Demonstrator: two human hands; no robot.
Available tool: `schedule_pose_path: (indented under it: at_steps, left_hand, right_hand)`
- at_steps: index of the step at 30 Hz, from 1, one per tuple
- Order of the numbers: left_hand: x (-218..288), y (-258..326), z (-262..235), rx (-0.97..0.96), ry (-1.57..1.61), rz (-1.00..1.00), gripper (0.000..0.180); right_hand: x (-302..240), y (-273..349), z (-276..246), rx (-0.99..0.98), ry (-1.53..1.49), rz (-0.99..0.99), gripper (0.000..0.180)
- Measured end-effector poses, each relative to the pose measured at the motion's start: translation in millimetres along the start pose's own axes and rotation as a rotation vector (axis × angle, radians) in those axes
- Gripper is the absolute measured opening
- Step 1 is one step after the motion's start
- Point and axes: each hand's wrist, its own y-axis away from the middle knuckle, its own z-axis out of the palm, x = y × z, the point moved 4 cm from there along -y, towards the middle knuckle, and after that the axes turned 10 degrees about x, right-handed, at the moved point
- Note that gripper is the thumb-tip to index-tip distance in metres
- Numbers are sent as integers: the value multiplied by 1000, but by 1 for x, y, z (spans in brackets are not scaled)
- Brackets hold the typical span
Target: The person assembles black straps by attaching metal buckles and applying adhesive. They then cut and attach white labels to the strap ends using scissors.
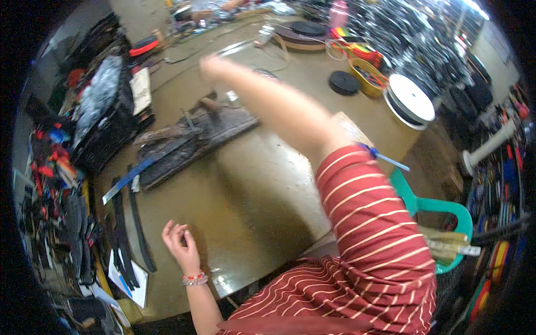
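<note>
My left hand (pixel 181 245), with a beaded bracelet at its wrist, hovers over the near left of the brown table (pixel 245 223). Its fingers are loosely curved, thumb apart, and nothing shows in them. Black straps (pixel 138 226) lie just left of it. My right arm reaches far across the table, and motion smears the right hand (pixel 215 70) so its fingers cannot be made out. Below that hand sits a dark flat board (pixel 218 139) bearing a tool with a wooden handle (pixel 162 134). A blue strip like a ruler (pixel 134 178) sticks out from the board's left end.
A black crate (pixel 109 137) stands at the left, with paper and a pen (pixel 127 282) nearer me. At the far right are a yellow basket (pixel 368 81), a black webbing roll (pixel 344 82) and a white spool (pixel 410 100). A green chair (pixel 446 209) stands right of me.
</note>
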Motion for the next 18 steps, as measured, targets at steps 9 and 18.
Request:
schedule_pose_path:
  at_steps: [9, 18]
  left_hand:
    - [-15, -2, -2, 52, 10, -84, 12]
    - [-5, 0, 2, 35, -216, 57, 9]
  right_hand:
    - [408, 364, -155, -124, 550, 1013, 48]
    - [413, 493, -62, 212, 720, 778, 15]
